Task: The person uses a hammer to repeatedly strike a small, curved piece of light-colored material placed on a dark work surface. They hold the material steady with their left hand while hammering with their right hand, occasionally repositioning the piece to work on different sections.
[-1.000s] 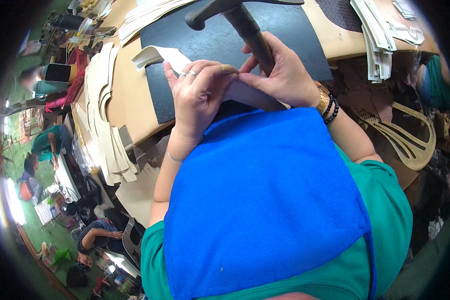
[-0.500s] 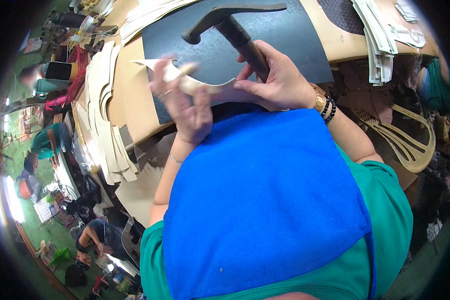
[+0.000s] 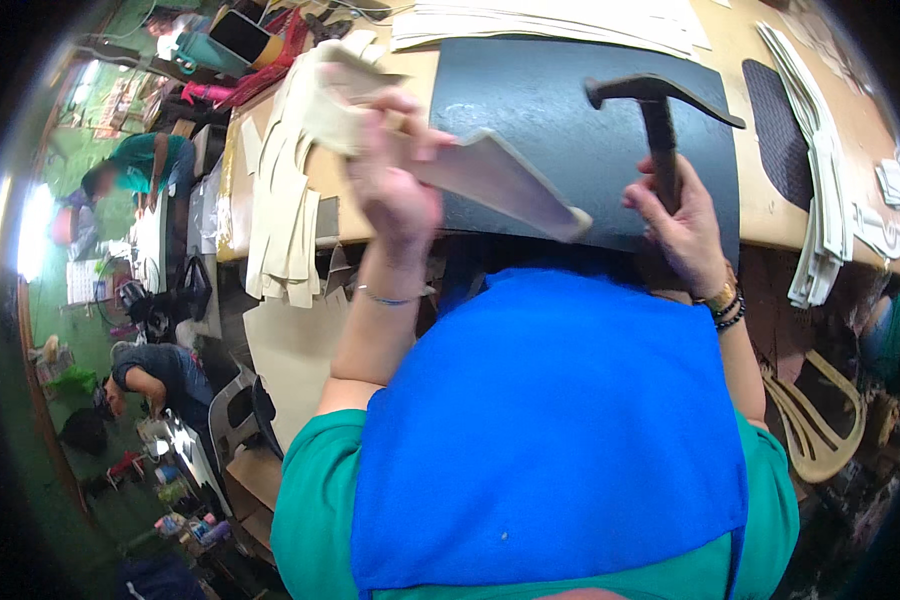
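Note:
My left hand (image 3: 395, 175) is raised over the left edge of a dark flat board (image 3: 560, 90), its fingers closed round a curved, cream-coloured sheet piece (image 3: 510, 190). One arm of that piece shows a greyish face and slants down to the right over the board. Its other end, pale and blurred, bends up to the left beyond my fingers. Over the board's right part, my right hand (image 3: 685, 230) grips the dark handle of a hammer (image 3: 658, 125). The hammer's head points up, away from me, with a long thin peen to the right.
Stacked cream cut pieces (image 3: 288, 215) lie on the table's left side, with long strips (image 3: 540, 25) behind the board. At right are a dark textured pad (image 3: 775, 135) and a bundle of pale strips (image 3: 825, 200). People (image 3: 155, 160) work further left.
The cream piece has come away from my right fingers. My left hand has swung it up and to the left, while my right hand still holds the hammer. The whole view has shifted.

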